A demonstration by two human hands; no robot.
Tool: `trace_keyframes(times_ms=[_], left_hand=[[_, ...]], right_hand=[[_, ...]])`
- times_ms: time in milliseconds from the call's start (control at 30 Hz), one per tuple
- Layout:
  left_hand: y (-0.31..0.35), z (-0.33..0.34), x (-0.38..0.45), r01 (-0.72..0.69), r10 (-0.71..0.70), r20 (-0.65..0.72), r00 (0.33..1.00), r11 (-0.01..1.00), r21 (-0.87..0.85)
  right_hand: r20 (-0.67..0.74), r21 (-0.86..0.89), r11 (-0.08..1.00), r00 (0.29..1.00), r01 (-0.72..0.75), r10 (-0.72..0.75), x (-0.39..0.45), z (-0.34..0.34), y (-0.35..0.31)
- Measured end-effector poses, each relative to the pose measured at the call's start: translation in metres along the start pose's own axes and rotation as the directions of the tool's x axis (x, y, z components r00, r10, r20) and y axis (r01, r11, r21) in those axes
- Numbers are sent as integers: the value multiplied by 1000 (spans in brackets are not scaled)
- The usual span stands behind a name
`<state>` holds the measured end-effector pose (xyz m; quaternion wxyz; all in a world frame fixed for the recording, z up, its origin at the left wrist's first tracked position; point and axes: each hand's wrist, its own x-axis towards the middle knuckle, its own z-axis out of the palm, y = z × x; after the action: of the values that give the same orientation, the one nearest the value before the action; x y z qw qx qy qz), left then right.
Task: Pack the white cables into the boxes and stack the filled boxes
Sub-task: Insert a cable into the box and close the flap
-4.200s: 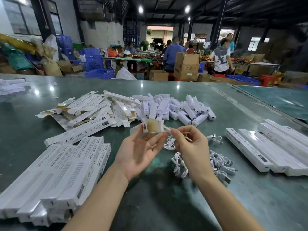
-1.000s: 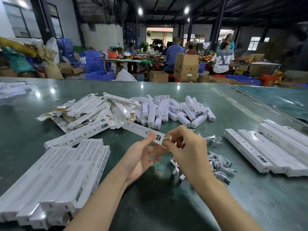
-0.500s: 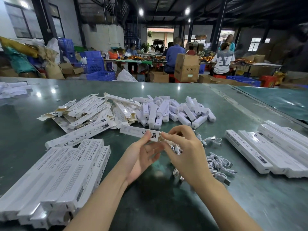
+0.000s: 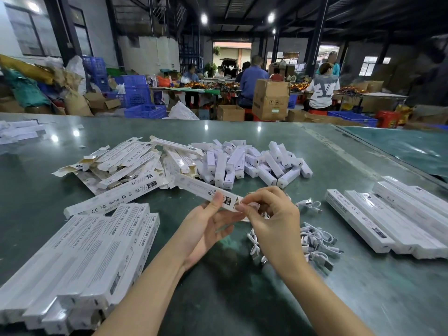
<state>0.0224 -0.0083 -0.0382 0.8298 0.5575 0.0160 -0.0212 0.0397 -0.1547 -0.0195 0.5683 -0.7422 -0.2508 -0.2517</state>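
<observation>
My left hand [image 4: 206, 229] holds a long white box [image 4: 198, 189] near its open end, thumb on top, the box slanting away to the upper left. My right hand [image 4: 269, 214] pinches the flap at that end, fingers curled. A heap of coiled white cables [image 4: 312, 241] lies on the table just right of my right hand, partly hidden behind it. A stack of filled long boxes [image 4: 87, 255] lies at the near left. Another row of long boxes [image 4: 392, 221] lies at the right.
Behind my hands lie a pile of opened long boxes [image 4: 121, 161] and a pile of short white boxes [image 4: 252, 161] on the green table [image 4: 242, 299]. More white boxes [image 4: 19, 132] sit far left. People work at tables beyond, among cartons and blue crates.
A coiled cable was at the box's open end earlier. The box has since tilted up a little, and my right hand has come to its end flap.
</observation>
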Motion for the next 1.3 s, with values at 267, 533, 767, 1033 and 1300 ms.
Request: trace_keyframes(times_ms=[267, 533, 767, 1033, 1300], left_hand=[[-3, 0, 1, -85, 86, -78, 993, 996, 18], [-4, -3, 4, -69, 71, -76, 995, 997, 25], [-2, -3, 3, -50, 51, -68, 996, 999, 19], [-4, -3, 3, -55, 59, -42, 997, 995, 88], [-5, -3, 1, -87, 92, -31, 995, 988, 129]], right_hand=[[127, -32, 999, 991, 36, -32, -5, 6, -7], [185, 328, 832, 894, -447, 408, 1, 6, -4], [336, 357, 774, 845, -523, 416, 6, -6, 0], [386, 324, 770, 820, -550, 423, 10, -12, 1], [328, 325, 796, 850, -511, 413, 9, -8, 2]])
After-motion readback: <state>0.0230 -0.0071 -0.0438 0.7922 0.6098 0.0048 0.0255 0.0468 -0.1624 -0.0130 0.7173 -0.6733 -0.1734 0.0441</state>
